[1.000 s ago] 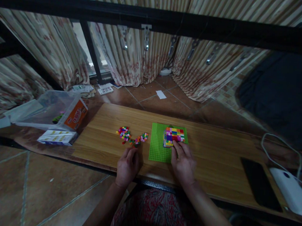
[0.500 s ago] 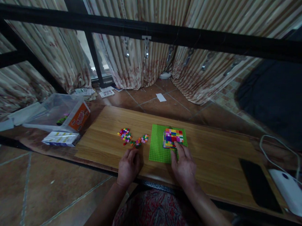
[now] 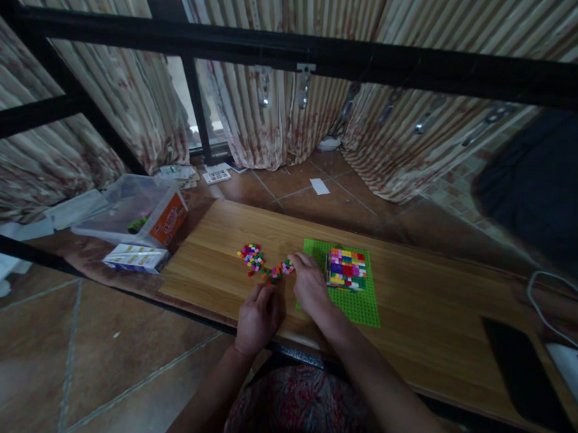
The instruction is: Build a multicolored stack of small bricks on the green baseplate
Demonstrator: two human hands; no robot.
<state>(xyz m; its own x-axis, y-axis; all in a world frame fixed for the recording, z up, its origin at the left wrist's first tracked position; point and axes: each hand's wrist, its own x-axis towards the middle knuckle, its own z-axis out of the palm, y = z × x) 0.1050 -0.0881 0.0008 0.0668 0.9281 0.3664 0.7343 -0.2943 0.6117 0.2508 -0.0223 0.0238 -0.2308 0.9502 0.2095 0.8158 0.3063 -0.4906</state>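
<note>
Stack (image 3: 347, 269) seated on green plate (image 3: 356, 314); both hands by the loose bricks (image 3: 252, 258).
Clock bearings are from the stack, which sits toward the plate's twelve o'clock side. The loose bricks lie on the table (image 3: 423, 305) at nine o'clock. The right hand (image 3: 304, 278), between eight and nine, has its fingers part-curled at the bricks' near end; whether it grips one cannot be told. The left hand (image 3: 257, 314), at eight, is loosely curled just below the bricks; its contents are hidden. Risk noted: the right forearm crosses the plate's seven o'clock corner, and a low sweep could drag plate and stack. Crowded fingertips could scatter small bricks. The tub (image 3: 127, 200) stands well apart, between nine and ten.
</note>
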